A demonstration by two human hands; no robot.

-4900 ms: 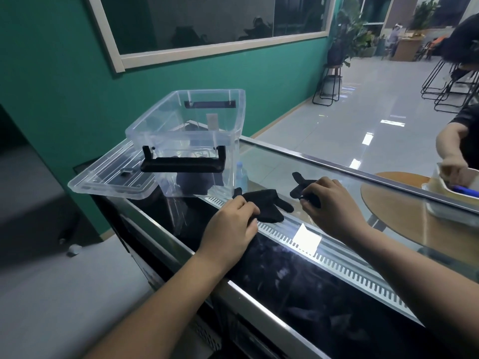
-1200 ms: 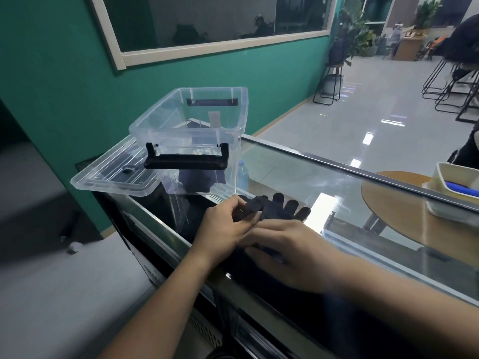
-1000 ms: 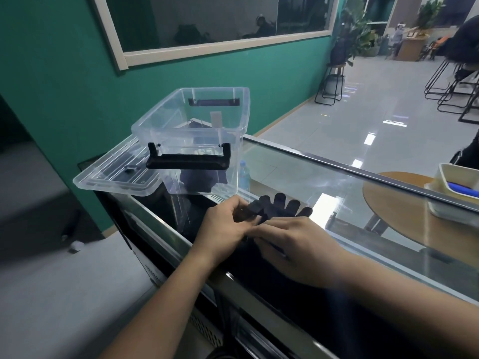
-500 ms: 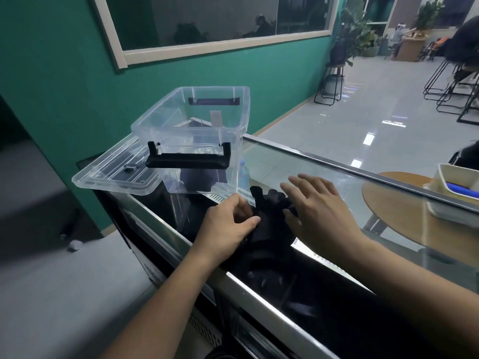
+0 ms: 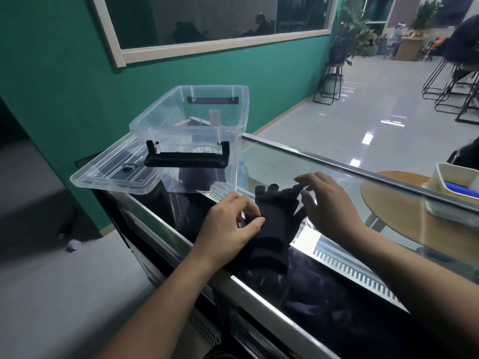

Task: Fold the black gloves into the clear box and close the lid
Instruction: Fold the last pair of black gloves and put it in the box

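The black gloves [image 5: 274, 224] lie flat on the glass counter top [image 5: 324, 167], fingers pointing away from me. My left hand [image 5: 228, 229] pinches their left edge between thumb and fingers. My right hand [image 5: 326, 206] hovers at their right side with fingers spread, its fingertips at the glove fingers. The clear box [image 5: 191, 133] stands open just beyond, with a black handle [image 5: 186, 159] on its near wall and dark fabric [image 5: 199, 177] showing through it. Its clear lid [image 5: 114, 172] lies to the left of the box.
The counter's metal front edge [image 5: 233, 278] runs diagonally below my hands. A round wooden table [image 5: 399, 203] with a white tray [image 5: 456, 187] stands at the right. A small water bottle [image 5: 242, 174] shows beside the box. A green wall rises behind.
The gloves were laid out flat and shifted slightly right. My right hand lifted off them and spread its fingers at their right side. My left hand stays pinched on their left edge.
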